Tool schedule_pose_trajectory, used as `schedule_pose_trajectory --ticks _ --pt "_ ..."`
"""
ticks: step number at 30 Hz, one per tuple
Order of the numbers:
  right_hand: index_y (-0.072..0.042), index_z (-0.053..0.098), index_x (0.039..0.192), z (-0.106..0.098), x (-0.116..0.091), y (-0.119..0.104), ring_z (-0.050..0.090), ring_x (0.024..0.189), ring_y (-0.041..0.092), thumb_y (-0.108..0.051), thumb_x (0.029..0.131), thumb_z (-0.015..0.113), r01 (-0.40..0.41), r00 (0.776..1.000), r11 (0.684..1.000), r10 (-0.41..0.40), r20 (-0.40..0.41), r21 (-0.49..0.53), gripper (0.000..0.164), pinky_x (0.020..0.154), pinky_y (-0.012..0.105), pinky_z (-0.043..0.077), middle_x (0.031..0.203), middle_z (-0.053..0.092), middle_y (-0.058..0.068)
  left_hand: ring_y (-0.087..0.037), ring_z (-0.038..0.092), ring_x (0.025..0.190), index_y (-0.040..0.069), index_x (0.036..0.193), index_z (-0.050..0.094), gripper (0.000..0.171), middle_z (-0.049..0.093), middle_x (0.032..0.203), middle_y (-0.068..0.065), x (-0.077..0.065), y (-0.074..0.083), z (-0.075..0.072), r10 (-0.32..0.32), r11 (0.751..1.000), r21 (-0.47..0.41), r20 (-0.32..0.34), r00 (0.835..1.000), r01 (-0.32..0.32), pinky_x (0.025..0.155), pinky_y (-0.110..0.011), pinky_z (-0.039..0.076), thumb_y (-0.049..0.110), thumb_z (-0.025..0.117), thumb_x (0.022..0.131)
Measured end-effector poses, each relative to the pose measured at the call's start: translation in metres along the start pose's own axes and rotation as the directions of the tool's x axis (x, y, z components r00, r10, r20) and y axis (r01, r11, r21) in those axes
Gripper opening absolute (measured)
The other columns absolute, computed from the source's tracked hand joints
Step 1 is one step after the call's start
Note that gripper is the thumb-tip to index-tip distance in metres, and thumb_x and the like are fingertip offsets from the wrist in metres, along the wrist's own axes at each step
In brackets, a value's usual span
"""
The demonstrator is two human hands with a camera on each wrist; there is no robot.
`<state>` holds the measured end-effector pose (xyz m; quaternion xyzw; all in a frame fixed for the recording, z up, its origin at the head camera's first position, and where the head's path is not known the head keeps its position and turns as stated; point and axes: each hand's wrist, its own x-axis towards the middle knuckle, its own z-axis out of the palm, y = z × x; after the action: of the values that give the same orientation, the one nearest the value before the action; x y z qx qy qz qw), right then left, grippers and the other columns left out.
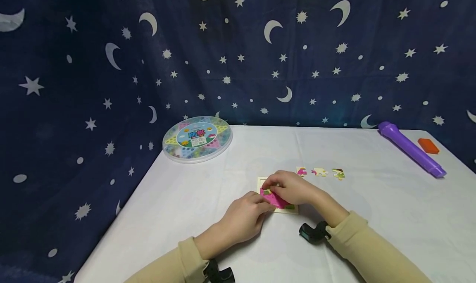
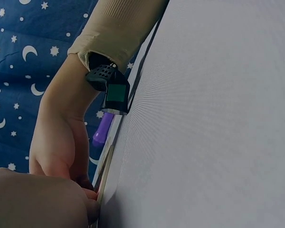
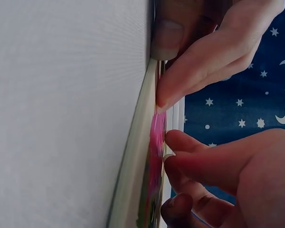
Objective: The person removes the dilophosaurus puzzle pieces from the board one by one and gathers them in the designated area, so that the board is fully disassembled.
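A small jigsaw puzzle [image 1: 273, 199] with a pink picture and a cream frame lies flat on the white table, partly covered by both hands. My left hand [image 1: 245, 217] holds its near left edge. In the right wrist view, the left thumb [image 3: 167, 40] is against the frame's edge and a finger reaches onto the pink surface. My right hand [image 1: 291, 187] is over the far part of the puzzle, bent fingertips touching the picture; whether they pinch a piece is hidden. Just beyond, three loose puzzle pieces [image 1: 320, 172] lie in a row.
At the table's back left lies a round Chinese checkers box [image 1: 197, 151]. A purple tube-shaped stick [image 1: 410, 148] and a small orange block [image 1: 428, 146] lie at the back right. Behind the table [image 1: 178, 225] hangs a dark blue curtain [image 1: 253, 68] with moons and stars.
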<state>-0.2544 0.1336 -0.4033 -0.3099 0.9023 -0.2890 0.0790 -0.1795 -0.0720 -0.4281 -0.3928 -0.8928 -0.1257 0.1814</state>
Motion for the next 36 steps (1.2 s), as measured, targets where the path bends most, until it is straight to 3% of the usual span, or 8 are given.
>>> schedule_pose_trajectory --ticks 10,23,30,36 --pt "-0.02 0.075 0.113 -0.0004 -0.0006 -0.0022 0.062 0.11 0.023 -0.006 0.098 0.063 -0.053 0.999 0.997 0.054 -0.004 0.054 0.024 0.102 0.053 0.047 0.113 0.07 -0.005 -0.011 0.065 0.102 0.02 0.106 0.081 0.017 0.071 0.102 0.007 -0.0011 -0.0005 0.0012 -0.003 1.0 -0.001 0.013 1.0 0.003 0.085 -0.025 0.055 0.012 0.072 0.094" --pt "-0.02 0.075 0.116 -0.0031 -0.0021 -0.0027 0.066 0.107 0.023 0.0 0.094 0.063 -0.055 0.998 0.995 0.052 0.038 0.085 0.031 0.099 0.053 0.05 0.113 0.071 -0.005 -0.011 0.064 0.102 0.021 0.106 0.081 0.017 0.071 0.102 0.007 -0.0014 0.0 0.0008 -0.008 1.0 -0.006 0.012 1.0 0.008 0.084 -0.026 0.055 0.013 0.072 0.095" --pt "-0.021 0.075 0.114 -0.0042 -0.0022 -0.0043 0.065 0.095 0.017 -0.001 0.094 0.062 -0.053 0.998 0.994 0.051 0.026 0.091 0.032 0.092 0.047 0.053 0.11 0.07 -0.005 -0.011 0.064 0.101 0.021 0.106 0.081 0.016 0.071 0.102 0.007 -0.0017 -0.0004 0.0012 -0.008 1.0 -0.001 0.004 1.0 0.008 0.082 -0.026 0.055 0.015 0.072 0.095" --pt "-0.02 0.075 0.114 -0.0058 -0.0012 -0.0038 0.062 0.085 0.017 -0.005 0.094 0.064 -0.052 0.998 0.986 0.048 0.032 0.161 0.027 0.079 0.036 0.054 0.108 0.07 -0.005 -0.011 0.064 0.101 0.021 0.107 0.081 0.016 0.072 0.103 0.006 -0.0023 -0.0011 0.0005 -0.008 1.0 -0.001 -0.001 1.0 0.008 0.082 -0.027 0.056 0.015 0.071 0.096"
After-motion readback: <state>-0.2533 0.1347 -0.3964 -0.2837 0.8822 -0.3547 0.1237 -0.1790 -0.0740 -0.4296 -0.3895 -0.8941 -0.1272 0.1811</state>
